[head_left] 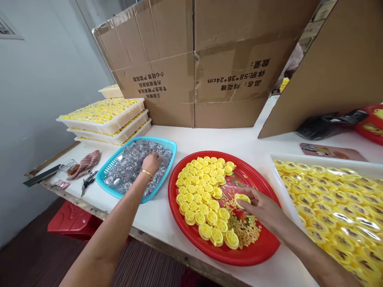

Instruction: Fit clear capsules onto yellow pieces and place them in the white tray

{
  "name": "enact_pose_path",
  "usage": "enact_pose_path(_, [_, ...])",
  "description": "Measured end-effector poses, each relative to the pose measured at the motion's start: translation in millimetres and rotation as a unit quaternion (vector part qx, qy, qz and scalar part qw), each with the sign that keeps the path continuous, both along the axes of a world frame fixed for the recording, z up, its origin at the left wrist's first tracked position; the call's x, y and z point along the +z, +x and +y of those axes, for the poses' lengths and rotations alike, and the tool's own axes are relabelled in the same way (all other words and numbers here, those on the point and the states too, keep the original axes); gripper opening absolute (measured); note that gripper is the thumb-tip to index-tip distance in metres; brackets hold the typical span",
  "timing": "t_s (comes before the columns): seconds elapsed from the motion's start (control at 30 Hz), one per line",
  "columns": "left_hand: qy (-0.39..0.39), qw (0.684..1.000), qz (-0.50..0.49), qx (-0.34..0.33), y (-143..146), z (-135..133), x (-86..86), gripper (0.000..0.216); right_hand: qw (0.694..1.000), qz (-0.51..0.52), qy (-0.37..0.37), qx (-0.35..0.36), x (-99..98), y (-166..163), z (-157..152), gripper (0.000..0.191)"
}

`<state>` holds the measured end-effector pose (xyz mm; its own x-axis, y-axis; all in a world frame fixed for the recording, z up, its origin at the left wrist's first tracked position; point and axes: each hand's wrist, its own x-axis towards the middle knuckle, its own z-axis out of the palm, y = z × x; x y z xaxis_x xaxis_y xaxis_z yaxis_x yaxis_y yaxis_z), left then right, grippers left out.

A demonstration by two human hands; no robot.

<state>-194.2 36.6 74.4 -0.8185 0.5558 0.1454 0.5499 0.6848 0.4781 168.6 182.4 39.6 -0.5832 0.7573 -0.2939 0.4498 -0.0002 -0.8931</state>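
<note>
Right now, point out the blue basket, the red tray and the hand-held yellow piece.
Blue basket (171, 144): head view, far right corner of its rim.
Red tray (267, 242): head view, bare floor, near right.
Yellow piece (243, 199): head view, its upper face.

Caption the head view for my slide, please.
Left hand in blue basket; right hand holds yellow piece above red tray.

Now onto the white table (209, 137): bearing a turquoise basket (167, 144) at left, a red tray (254, 251) beside it, then a white tray (285, 199) farther right; supporting stacked trays (119, 123), keys (87, 182) and upright cardboard (224, 114) along the back.
</note>
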Motion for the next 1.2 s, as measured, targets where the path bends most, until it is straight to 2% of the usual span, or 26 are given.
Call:
enact_pose_path(0.1, [0.012,0.998,-0.041,0.037,-9.8,4.2,-13.6,0.015,0.999,0.002,-0.047,0.001,3.4,4.1,-1.0,0.049])
enact_pose_path(0.17, [0.037,0.995,-0.070,0.063,-15.9,-0.3,-16.6,0.021,0.997,0.021,-0.079,-0.015,6.6,6.5,0.1,0.051])
enact_pose_path(0.33, [0.125,0.975,-0.153,0.100,-26.7,-15.1,-13.2,0.027,0.985,0.063,-0.155,-0.050,13.2,6.5,4.7,0.056])
enact_pose_path(0.5, [0.219,0.950,-0.209,0.075,-12.6,-14.1,-1.2,0.015,0.971,0.087,-0.215,-0.060,15.4,5.6,4.7,0.056])
enact_pose_path(0.6, [0.268,0.934,-0.234,0.021,19.7,-4.6,12.3,0.011,0.956,0.130,-0.252,-0.071,14.2,4.5,2.9,0.041])
enact_pose_path(0.7, [0.291,0.916,-0.270,-0.056,74.7,12.2,20.3,0.015,0.945,0.177,-0.260,-0.090,14.5,2.8,0.1,0.023])
enact_pose_path(0.83, [0.295,0.876,-0.347,-0.160,159.6,39.7,11.9,0.011,0.934,0.218,-0.263,-0.102,18.0,2.2,-1.2,0.017])
enact_pose_path(0.93, [0.292,0.834,-0.430,-0.183,206.0,57.2,-0.9,0.012,0.928,0.243,-0.267,-0.094,19.2,4.3,-0.2,0.019])
enact_pose_path(1.0, [0.290,0.822,-0.456,-0.182,222.8,65.1,-7.3,0.015,0.923,0.261,-0.271,-0.078,19.3,6.3,0.3,0.022])
enact_pose_path(1.2, [0.259,0.840,-0.451,-0.153,233.2,72.3,-11.3,0.021,0.917,0.279,-0.281,-0.040,22.1,9.5,0.1,0.026])
